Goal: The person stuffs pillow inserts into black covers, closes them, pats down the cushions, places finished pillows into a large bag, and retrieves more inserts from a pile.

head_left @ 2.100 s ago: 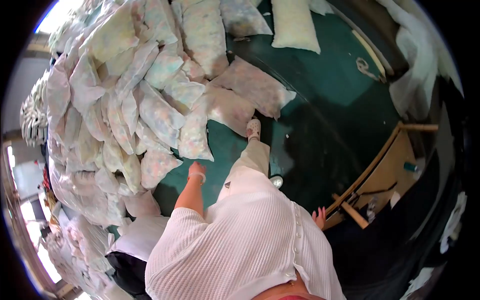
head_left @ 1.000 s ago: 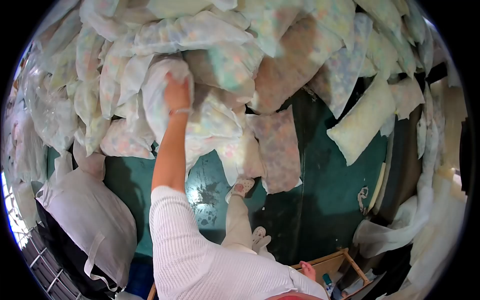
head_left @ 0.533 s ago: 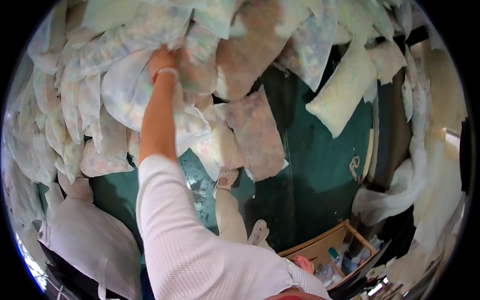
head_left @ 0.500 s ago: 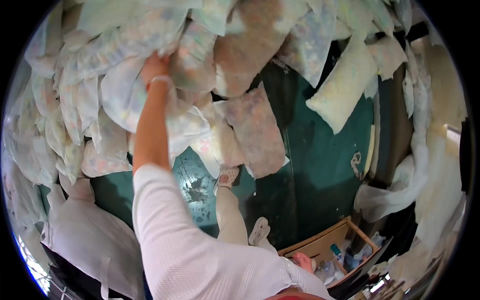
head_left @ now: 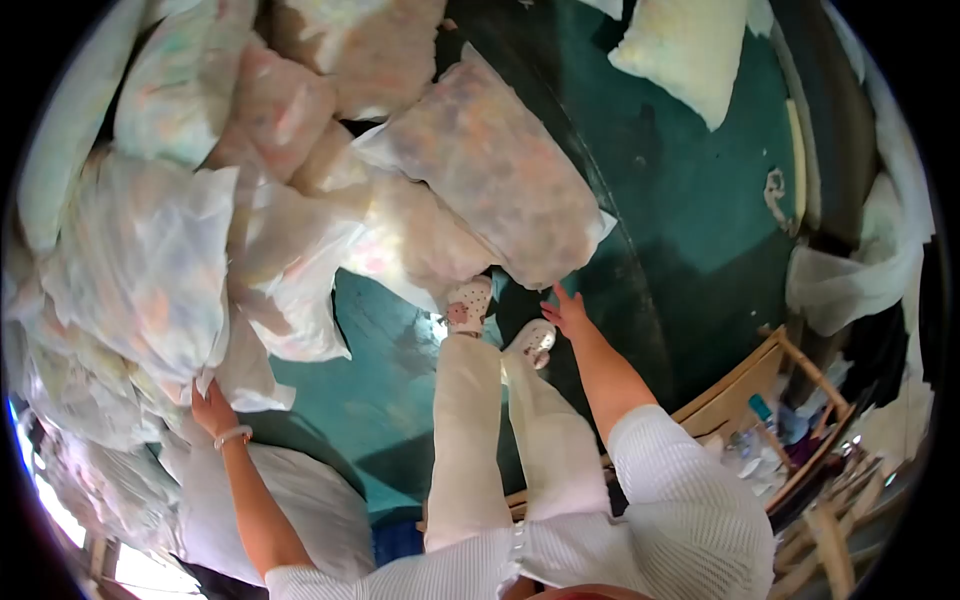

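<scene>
My left hand [head_left: 212,408] is at the lower corner of a white translucent bag [head_left: 140,260] with coloured contents, its fingers closed on the corner. Out in front of my right leg, my right hand [head_left: 566,312] is held with its fingers apart, just below the end of a pinkish filled bag [head_left: 490,170] lying on the green floor. Nothing is in that hand. Another pale bag [head_left: 410,235] lies beside the pinkish one, close to my left shoe [head_left: 468,306].
More filled bags [head_left: 185,90] are heaped at the left and top. A yellowish bag [head_left: 685,55] lies at the upper right. A wooden-framed box [head_left: 735,375] with bottles and scraps stands at the lower right. A large white sack [head_left: 290,500] sits at the lower left.
My left hand has moved down and left from the heap to a bag's corner. My right hand has come forward from beside the wooden box. Both feet now stand near the pinkish bag.
</scene>
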A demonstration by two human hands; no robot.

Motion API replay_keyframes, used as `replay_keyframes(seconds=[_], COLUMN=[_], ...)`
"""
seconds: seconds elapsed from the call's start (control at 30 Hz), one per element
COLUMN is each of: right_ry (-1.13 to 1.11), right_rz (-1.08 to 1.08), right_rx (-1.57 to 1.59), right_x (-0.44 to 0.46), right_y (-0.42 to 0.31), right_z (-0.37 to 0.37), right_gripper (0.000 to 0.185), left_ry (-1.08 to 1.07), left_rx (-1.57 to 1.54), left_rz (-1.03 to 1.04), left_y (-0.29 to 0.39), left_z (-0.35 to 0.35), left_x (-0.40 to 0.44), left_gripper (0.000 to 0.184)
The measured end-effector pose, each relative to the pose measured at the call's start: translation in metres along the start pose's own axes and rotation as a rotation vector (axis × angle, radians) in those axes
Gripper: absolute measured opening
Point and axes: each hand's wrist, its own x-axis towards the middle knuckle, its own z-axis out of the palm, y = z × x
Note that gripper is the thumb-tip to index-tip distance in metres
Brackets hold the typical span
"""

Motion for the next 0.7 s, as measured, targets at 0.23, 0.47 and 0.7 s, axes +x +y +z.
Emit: replay_keyframes(seconds=[0.23, 0.47, 0.7], right_ry=[-0.12, -0.438, -0.65], right_rz=[-0.228, -0.29, -0.183], right_rx=[0.34, 0.373, 1.122], right_x=[0.111, -0.16, -0.357], right_y=[-0.002, -0.062, -0.092], right_z=[0.048, -0.037, -0.225], right_gripper=[0.061, 0.029, 0.025], left_ry=[-0.134, 0.102, -0.013], left_rx=[-0.075, -0.223, -0.587], left_rz=[0.103, 0.55, 0.982], left_y=[0.0, 0.17, 0.438], left_z=[0.046, -0.099, -0.129], left_x=[0.009, -0.099, -0.219], left_gripper=[0.036, 0.034, 0.03])
